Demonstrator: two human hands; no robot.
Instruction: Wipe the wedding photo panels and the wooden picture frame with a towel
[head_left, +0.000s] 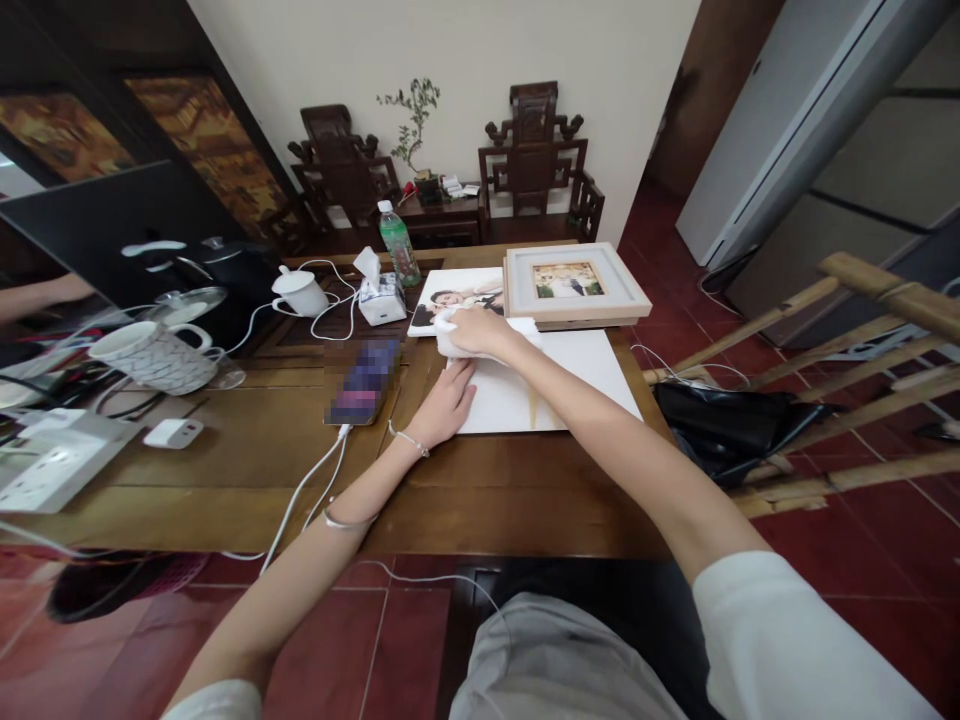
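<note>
My right hand [480,330] is closed on a crumpled white cloth [448,345] and presses it over the upper left part of a white board [592,375]. A yellowish mark [533,408] shows near the board's lower edge. My left hand [448,402] lies flat, fingers stretched out, at the board's left edge. Just beyond my right hand lies a photo print [431,296] of a reclining person, partly covered by the hand. Right of it are stacked picture frames [630,290], the top one holding a photo.
On the wooden table [517,500], a phone [364,385] charges left of my left hand. Behind it stand a tissue box [382,303], a green-labelled bottle [399,245] and a lidded cup [300,293]. Further left are a mug [150,358], a power strip [60,460] and loose cables.
</note>
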